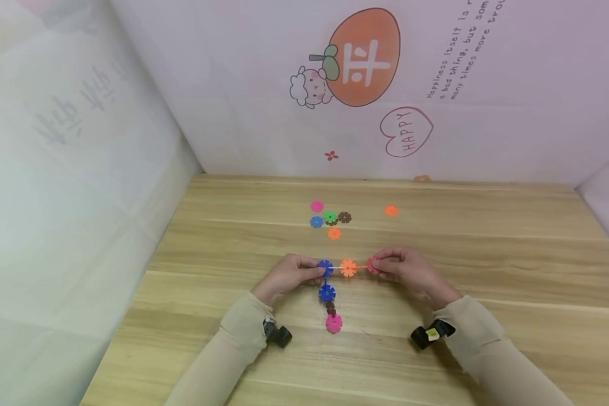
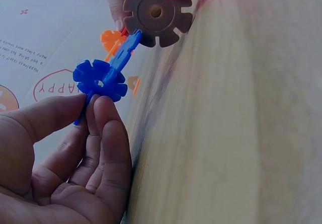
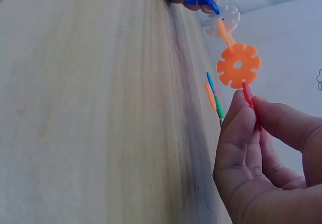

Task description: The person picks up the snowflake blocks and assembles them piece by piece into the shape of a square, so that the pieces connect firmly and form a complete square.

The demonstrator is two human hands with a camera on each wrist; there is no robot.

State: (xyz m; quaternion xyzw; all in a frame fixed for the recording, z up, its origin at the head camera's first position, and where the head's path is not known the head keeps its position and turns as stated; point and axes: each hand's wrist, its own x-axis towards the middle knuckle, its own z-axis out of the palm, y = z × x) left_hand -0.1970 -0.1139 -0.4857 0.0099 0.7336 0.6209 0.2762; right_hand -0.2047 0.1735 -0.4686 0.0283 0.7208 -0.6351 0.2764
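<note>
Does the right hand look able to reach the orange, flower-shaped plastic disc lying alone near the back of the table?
Probably yes: nothing visible stands between the right hand and the orange disc, though that hand pinches a red, flower-shaped plastic disc and might need to let go first.

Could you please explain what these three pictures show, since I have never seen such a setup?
There is no machine: a person works bare-handed at a wooden table. The wide picture comes from a camera worn on the head, the other two from small black cameras on the wrists. The left hand pinches a blue disc in a chain of joined, notched discs; the right hand pinches a red disc at the chain's end. Farther back, loose pink, blue, green, brown and orange discs lie on the table.
</note>
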